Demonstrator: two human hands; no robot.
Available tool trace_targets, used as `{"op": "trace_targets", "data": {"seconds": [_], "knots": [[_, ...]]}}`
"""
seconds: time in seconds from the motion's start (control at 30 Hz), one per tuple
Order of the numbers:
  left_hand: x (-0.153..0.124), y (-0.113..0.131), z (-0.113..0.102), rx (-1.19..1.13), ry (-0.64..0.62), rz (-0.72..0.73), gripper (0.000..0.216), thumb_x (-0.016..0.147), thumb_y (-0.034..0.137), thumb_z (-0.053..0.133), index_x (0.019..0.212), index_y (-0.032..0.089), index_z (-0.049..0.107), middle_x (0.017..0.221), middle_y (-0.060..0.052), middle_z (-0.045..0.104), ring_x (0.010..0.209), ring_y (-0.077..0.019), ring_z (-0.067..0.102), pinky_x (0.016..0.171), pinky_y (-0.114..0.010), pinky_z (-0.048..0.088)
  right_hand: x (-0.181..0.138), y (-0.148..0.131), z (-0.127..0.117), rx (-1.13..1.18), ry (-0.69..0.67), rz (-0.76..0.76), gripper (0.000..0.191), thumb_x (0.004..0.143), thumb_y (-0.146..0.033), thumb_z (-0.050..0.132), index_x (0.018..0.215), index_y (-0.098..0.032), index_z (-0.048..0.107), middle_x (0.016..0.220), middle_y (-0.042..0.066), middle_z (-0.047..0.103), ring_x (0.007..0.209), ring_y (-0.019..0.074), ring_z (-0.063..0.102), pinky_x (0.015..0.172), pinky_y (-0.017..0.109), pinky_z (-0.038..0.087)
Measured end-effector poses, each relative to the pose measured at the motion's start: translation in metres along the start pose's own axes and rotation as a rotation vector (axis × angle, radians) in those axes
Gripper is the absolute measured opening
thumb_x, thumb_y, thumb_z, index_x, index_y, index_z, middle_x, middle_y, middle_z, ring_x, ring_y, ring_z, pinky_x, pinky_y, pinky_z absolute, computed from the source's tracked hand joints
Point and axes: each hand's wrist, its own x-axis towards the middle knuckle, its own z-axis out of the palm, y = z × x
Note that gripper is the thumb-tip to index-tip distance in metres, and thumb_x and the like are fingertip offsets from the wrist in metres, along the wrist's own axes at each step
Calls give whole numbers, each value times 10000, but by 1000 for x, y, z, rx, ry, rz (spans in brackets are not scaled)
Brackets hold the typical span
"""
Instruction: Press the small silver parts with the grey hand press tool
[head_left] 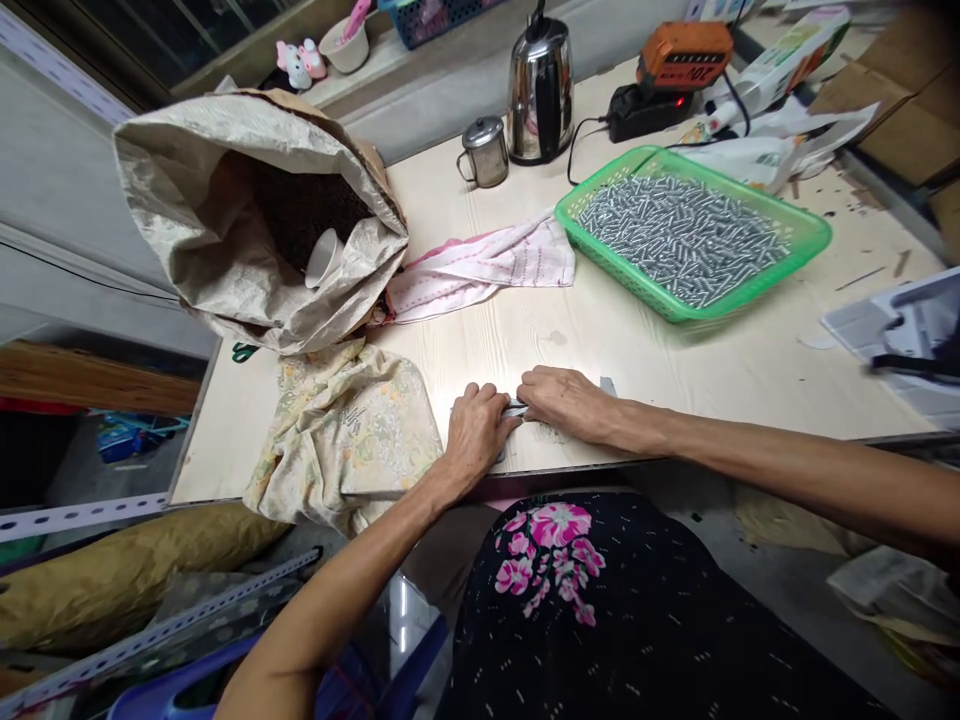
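Close to the table's front edge, my left hand (pixel 478 428) and my right hand (pixel 566 400) meet over a small dark and silvery piece (pixel 515 408). Fingers of both hands are pinched on it, and they hide most of it, so its kind does not show. Left of my left hand lies a flowered cloth (pixel 382 410) with a few small metal pins (pixel 351 416) on it. Farther off to the right stands a green plastic basket (pixel 675 312) filled with many short silvery metal pins (pixel 682 230).
A large open sack (pixel 172 200) with a white cup (pixel 324 258) inside stands at the left. Behind are a pink-white towel (pixel 487 268), a lidded metal mug (pixel 486 155), a kettle (pixel 540 90) and an orange battery (pixel 684 55) on a charger (pixel 643 112).
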Motion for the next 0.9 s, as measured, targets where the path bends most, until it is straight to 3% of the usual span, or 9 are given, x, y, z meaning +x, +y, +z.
{"op": "trace_targets", "data": {"seconds": [0.13,0.27,0.33,0.4,0.47,0.53,0.73,0.9], "knots": [[0,-3,5,-1,50,-11,241,917,357,604,1058,169,654,968,-83,618,964,-262,527,831,-385,462,1,3,-6,-38,12,8,87,905,-230,605,882,-148,620,899,99,626,870,223,558,727,319,418],[-14,-18,7,-97,302,-5,514,882,381,656,1328,170,513,1241,-121,559,1137,-274,503,945,-396,456,-5,11,-7,-28,150,-110,425,862,-349,679,1200,-124,555,1206,171,557,1099,296,496,892,410,435],[-30,-27,5,-134,434,-67,424,913,358,614,1286,165,556,1224,-125,567,1138,-263,509,960,-387,445,-11,12,-6,-6,184,-145,473,857,-357,683,1241,-124,534,1276,183,514,1162,313,449,930,433,419],[-49,-35,2,-142,481,-195,247,938,343,568,1077,167,671,1032,-99,620,1026,-247,541,909,-369,451,-16,10,-3,21,178,-140,391,877,-357,658,1191,-143,567,1219,158,539,1107,300,458,896,424,421],[-64,-40,0,-139,417,-327,255,938,356,559,834,172,701,848,-74,617,907,-235,548,832,-348,448,-18,5,1,44,165,-114,313,893,-355,637,1137,-164,595,1115,122,569,1010,274,467,833,395,415],[-72,-39,0,-152,284,-423,315,913,395,586,715,173,689,778,-66,611,855,-228,547,771,-327,433,-17,-1,6,50,169,-96,290,892,-344,642,1124,-173,607,1064,102,575,969,260,456,795,370,389],[-55,-32,3,-327,-39,-552,326,807,463,652,671,173,710,690,-36,646,741,-183,582,638,-269,365,-8,-13,26,-30,262,-53,118,944,-251,561,953,-163,638,937,76,583,881,217,437,730,320,311],[-37,-33,-1,-393,-193,-611,252,757,380,636,664,158,707,578,-9,614,611,-153,566,556,-251,322,-9,-16,39,-133,366,-49,133,958,-238,545,869,-167,614,862,58,580,823,208,421,705,326,278]]}}
